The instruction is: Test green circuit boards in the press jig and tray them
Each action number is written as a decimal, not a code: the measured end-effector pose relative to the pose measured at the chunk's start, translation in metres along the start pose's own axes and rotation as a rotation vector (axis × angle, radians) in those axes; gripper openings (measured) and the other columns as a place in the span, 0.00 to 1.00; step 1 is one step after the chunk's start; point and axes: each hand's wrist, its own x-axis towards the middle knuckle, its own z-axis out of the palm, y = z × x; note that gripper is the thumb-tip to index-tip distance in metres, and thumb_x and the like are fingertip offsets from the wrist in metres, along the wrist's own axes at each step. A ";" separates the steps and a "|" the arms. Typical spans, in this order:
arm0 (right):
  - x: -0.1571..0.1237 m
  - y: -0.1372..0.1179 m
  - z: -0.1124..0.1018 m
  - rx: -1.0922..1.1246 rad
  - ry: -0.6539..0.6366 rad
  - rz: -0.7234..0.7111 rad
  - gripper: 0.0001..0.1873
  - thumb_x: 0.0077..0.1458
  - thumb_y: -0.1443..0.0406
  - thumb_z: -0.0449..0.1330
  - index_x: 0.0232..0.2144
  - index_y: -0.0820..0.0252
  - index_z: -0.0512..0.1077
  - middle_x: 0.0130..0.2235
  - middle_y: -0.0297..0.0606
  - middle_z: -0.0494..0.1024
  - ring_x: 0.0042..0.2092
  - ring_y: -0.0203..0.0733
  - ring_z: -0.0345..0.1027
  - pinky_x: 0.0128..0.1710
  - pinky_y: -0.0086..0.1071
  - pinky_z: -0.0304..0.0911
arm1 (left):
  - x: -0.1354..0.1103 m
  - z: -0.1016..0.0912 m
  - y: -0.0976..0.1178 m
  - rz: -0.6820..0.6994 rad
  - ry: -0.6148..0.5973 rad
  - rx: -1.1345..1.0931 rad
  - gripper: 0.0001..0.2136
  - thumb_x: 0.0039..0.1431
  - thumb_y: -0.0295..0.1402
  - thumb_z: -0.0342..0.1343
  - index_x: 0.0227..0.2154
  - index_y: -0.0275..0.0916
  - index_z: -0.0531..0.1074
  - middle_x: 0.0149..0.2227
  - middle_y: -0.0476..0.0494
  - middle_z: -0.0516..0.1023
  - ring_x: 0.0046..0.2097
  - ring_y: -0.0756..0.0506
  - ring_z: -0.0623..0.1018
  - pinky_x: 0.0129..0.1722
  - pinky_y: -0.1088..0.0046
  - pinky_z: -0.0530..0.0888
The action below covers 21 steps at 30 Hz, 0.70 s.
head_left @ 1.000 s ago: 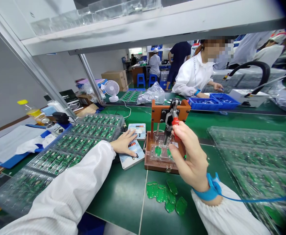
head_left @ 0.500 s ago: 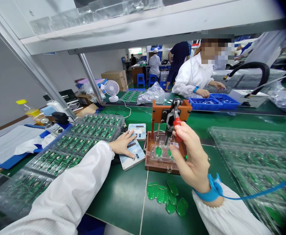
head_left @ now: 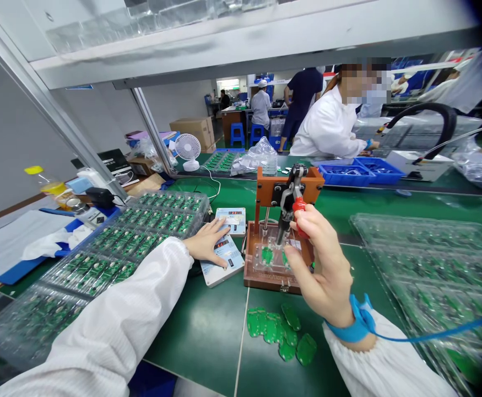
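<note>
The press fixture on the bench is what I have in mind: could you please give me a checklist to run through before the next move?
1. Right hand on the red handle: ok; firmness of grip, cannot tell.
2. Clamp fully closed: cannot tell.
3. Green board in the press fixture: ok; a second is partly hidden by the thumb.
4. Left hand at the two display boxes: ok, fingers spread over them.
5. Displays lit: ok, red digits; exact readings, cannot tell.
6. Loose green boards outside the fixture: ok, lying in front of it.
</note>
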 end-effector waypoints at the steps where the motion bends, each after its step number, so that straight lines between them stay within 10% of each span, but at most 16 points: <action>1: 0.001 0.000 0.000 -0.015 0.003 -0.008 0.39 0.59 0.76 0.60 0.68 0.43 0.60 0.64 0.37 0.69 0.69 0.54 0.58 0.65 0.57 0.67 | 0.000 0.000 0.000 0.003 0.039 -0.024 0.62 0.39 0.68 0.64 0.72 0.39 0.49 0.75 0.30 0.30 0.74 0.22 0.34 0.70 0.39 0.40; 5: 0.005 -0.003 -0.004 -0.065 0.007 -0.043 0.37 0.59 0.76 0.59 0.67 0.46 0.62 0.62 0.38 0.73 0.67 0.53 0.62 0.66 0.55 0.65 | 0.002 -0.005 -0.001 0.021 0.499 -0.264 0.37 0.55 0.56 0.61 0.63 0.41 0.65 0.73 0.32 0.53 0.72 0.29 0.54 0.69 0.47 0.53; 7: 0.007 -0.004 -0.007 -0.071 0.009 -0.060 0.36 0.59 0.77 0.59 0.65 0.47 0.64 0.60 0.38 0.74 0.66 0.52 0.63 0.66 0.54 0.65 | 0.003 -0.009 -0.005 -0.049 0.824 -0.514 0.20 0.57 0.49 0.60 0.47 0.41 0.74 0.56 0.36 0.75 0.59 0.36 0.73 0.60 0.56 0.68; 9: 0.009 -0.004 -0.009 -0.069 0.013 -0.064 0.35 0.59 0.78 0.58 0.64 0.48 0.66 0.59 0.38 0.75 0.65 0.51 0.65 0.65 0.52 0.65 | 0.005 -0.012 -0.011 -0.160 1.030 -0.764 0.13 0.53 0.45 0.62 0.32 0.42 0.70 0.34 0.46 0.77 0.39 0.43 0.78 0.43 0.66 0.74; 13: 0.011 -0.004 -0.011 -0.057 0.009 -0.055 0.34 0.59 0.80 0.58 0.63 0.48 0.67 0.59 0.38 0.75 0.64 0.50 0.66 0.65 0.51 0.66 | 0.006 -0.015 -0.023 -0.244 1.065 -0.993 0.17 0.47 0.45 0.63 0.24 0.43 0.60 0.19 0.55 0.65 0.21 0.50 0.66 0.23 0.75 0.61; 21: 0.012 -0.007 -0.011 -0.109 0.001 -0.057 0.37 0.61 0.78 0.58 0.68 0.51 0.60 0.61 0.39 0.74 0.64 0.45 0.66 0.64 0.41 0.66 | 0.004 -0.017 -0.022 -0.243 1.023 -1.123 0.19 0.41 0.45 0.68 0.22 0.41 0.63 0.20 0.53 0.69 0.22 0.51 0.69 0.23 0.76 0.61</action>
